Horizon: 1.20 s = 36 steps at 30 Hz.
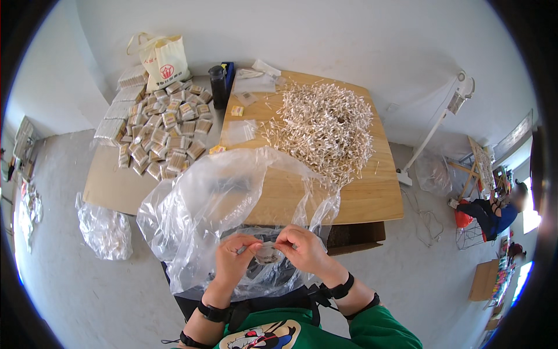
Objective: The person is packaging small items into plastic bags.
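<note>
My left hand point(235, 256) and my right hand point(303, 249) are close together in front of my body, each with thumb and fingers pinched. Between them they hold a small piece of clear plastic with dark print point(268, 255). Whether it is separate or part of the larger plastic around it, I cannot tell. A big clear plastic bag point(200, 203) spreads over the table's near edge and down to my lap, behind and beneath both hands. Beyond it, a large heap of cotton swabs point(325, 128) covers the right of the wooden table point(381, 200).
Several packs of swabs point(168, 131) pile up at left, beside stacked packs point(119, 113) and a cream tote bag point(167, 61). A black bottle point(218, 87) and flat clear bags point(239, 132) lie mid-table. A cardboard box point(357, 237) sits under it. A person point(500, 215) sits far right.
</note>
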Available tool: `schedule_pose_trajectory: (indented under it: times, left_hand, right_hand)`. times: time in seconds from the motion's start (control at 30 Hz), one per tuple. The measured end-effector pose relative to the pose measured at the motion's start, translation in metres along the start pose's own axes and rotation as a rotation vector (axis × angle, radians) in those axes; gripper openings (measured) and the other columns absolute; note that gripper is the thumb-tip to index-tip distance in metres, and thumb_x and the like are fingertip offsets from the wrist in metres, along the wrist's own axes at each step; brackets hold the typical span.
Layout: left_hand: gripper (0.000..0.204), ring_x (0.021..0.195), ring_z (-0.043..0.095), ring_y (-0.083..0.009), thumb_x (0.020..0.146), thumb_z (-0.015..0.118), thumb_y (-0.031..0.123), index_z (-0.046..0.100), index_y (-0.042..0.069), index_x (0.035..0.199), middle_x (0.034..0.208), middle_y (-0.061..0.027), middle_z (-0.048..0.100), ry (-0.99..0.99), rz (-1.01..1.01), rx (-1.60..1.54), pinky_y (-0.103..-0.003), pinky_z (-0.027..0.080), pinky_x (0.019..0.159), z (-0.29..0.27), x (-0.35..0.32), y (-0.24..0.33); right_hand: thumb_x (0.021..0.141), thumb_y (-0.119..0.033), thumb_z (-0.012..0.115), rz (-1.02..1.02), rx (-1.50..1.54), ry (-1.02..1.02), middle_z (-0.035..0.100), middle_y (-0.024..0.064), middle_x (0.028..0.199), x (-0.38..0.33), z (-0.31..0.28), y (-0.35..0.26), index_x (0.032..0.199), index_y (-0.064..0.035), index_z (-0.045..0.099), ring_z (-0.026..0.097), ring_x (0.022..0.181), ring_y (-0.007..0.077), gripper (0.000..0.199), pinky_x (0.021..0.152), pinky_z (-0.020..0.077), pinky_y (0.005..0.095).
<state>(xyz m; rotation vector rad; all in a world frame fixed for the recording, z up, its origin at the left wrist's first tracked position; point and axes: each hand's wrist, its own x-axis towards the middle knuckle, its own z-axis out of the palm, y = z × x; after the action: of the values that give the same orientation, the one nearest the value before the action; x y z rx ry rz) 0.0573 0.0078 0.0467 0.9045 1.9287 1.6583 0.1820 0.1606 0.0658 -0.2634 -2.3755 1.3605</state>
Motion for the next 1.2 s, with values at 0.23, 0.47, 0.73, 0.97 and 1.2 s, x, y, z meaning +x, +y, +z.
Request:
schedule_pose_trajectory:
  times: [0.23,0.47,0.73,0.97,1.2]
  left_hand:
    - [0.008,0.074,0.065,-0.0196,0.074,0.073,0.001,0.071,0.001,0.082,0.084,-0.0086,0.069,-0.008,0.087,0.021,-0.027,0.050,0.066,0.003,0.001,-0.001]
    - [0.009,0.074,0.065,-0.0228,0.073,0.074,0.000,0.069,0.002,0.080,0.083,-0.0093,0.067,0.009,0.188,0.127,-0.029,0.051,0.065,0.006,-0.001,0.000]
    - [0.011,0.073,0.063,-0.0236,0.071,0.075,0.000,0.066,0.002,0.077,0.083,-0.0092,0.065,-0.011,0.223,0.122,-0.030,0.050,0.061,0.010,-0.003,0.000]
    - [0.013,0.072,0.063,-0.0232,0.068,0.076,-0.001,0.066,0.003,0.076,0.081,-0.0086,0.065,0.008,0.309,0.125,-0.031,0.049,0.061,0.005,0.003,0.006]
    - [0.016,0.071,0.063,-0.0225,0.065,0.078,0.000,0.066,0.004,0.074,0.078,-0.0078,0.065,-0.024,0.212,0.110,-0.031,0.049,0.062,-0.005,0.000,0.014]
  right_hand:
    - [0.078,-0.001,0.069,0.011,0.034,0.002,0.057,0.0124,0.078,0.001,0.000,-0.006,0.083,-0.0006,0.058,0.059,0.069,0.0277,0.012,0.060,0.0464,0.0341]
    - [0.074,0.001,0.068,-0.060,-0.082,-0.023,0.057,0.0125,0.078,0.003,0.003,-0.007,0.081,-0.0018,0.057,0.058,0.071,0.0321,0.013,0.060,0.0463,0.0372]
    - [0.073,-0.001,0.069,-0.115,-0.104,-0.004,0.057,0.0116,0.077,0.004,0.005,-0.008,0.081,-0.0026,0.057,0.058,0.071,0.0315,0.014,0.059,0.0458,0.0378]
    - [0.072,-0.004,0.073,-0.104,-0.141,0.013,0.057,0.0099,0.075,0.001,-0.006,-0.008,0.076,-0.0040,0.059,0.058,0.068,0.0302,0.015,0.058,0.0453,0.0366]
    - [0.072,-0.004,0.074,-0.031,-0.101,0.032,0.057,0.0100,0.075,-0.003,-0.016,-0.009,0.076,-0.0035,0.059,0.058,0.068,0.0291,0.015,0.058,0.0450,0.0351]
